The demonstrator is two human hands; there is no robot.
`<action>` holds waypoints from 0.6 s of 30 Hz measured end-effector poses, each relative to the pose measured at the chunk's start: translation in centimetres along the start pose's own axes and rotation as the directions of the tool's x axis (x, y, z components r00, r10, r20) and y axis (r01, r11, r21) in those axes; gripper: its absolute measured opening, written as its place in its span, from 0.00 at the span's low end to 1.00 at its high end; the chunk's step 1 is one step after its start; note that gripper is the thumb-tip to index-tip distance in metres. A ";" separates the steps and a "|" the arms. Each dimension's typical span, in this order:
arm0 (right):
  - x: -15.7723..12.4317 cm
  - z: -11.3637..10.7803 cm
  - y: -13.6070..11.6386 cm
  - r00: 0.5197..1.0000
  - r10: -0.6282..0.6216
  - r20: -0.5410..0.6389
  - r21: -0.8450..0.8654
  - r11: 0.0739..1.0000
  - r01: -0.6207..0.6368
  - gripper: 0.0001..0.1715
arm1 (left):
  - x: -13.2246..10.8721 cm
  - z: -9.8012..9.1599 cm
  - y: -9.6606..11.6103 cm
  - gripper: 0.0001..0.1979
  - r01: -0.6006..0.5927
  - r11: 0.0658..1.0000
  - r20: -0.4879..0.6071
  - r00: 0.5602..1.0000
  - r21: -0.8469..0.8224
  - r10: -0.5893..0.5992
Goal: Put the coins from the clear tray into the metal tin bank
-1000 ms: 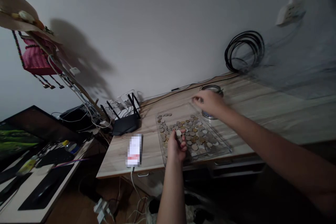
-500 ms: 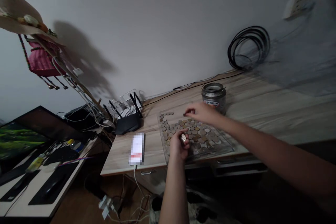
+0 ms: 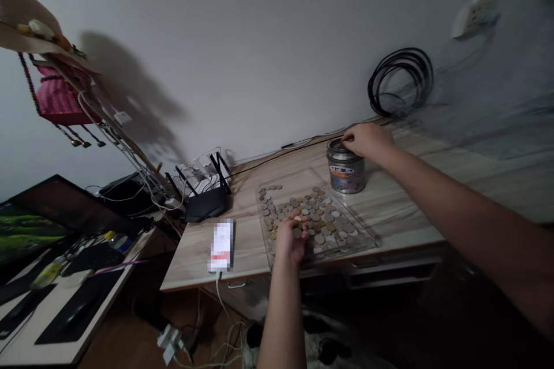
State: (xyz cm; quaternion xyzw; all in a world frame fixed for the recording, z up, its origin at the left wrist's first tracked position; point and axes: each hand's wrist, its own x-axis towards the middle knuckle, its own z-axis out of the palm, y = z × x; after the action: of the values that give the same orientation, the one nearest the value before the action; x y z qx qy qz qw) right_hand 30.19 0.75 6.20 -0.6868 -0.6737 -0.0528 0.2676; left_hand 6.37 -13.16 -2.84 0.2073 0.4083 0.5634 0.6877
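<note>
My left hand [image 3: 289,240] curls around coins [image 3: 297,233], likely light, slippery; pinch rims. Tin [image 3: 346,170] beneath right hand [image 3: 370,140], whose grip I can't tell.

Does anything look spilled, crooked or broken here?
Nothing looks spilled or broken: the coins lie scattered inside the clear tray, and the tin stands upright, the right hand at its top. Only the white plugs and cords below the desk look untidy, because they straggle loosely.
</note>
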 end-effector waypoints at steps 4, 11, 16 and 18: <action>-0.9 -0.4 -1.1 0.998 -0.010 -0.067 0.020 1.000 0.012 0.16 | 0.1 -0.2 -0.2 0.12 -0.050 0.997 0.024 0.999 0.056 0.049; -7.2 2.9 -6.0 0.865 -0.481 0.143 0.435 0.816 0.381 0.15 | 0.4 -0.4 -0.4 0.11 -0.066 0.986 0.057 0.997 0.151 0.058; -10.8 5.8 -8.6 0.643 -0.703 0.306 0.791 0.563 0.239 0.18 | 0.0 0.1 -0.2 0.15 -0.078 0.972 0.049 0.996 0.223 0.068; -11.0 6.0 -8.9 0.635 -0.703 0.320 0.843 0.517 0.147 0.18 | -0.1 0.1 -0.2 0.17 -0.074 0.971 0.027 0.997 0.227 0.069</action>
State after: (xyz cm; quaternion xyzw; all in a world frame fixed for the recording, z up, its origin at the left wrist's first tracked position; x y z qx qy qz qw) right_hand 19.01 -6.90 -1.06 -0.2809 -0.8346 0.3963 0.2597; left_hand 6.59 -13.24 -2.89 0.3048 0.4561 0.5352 0.6424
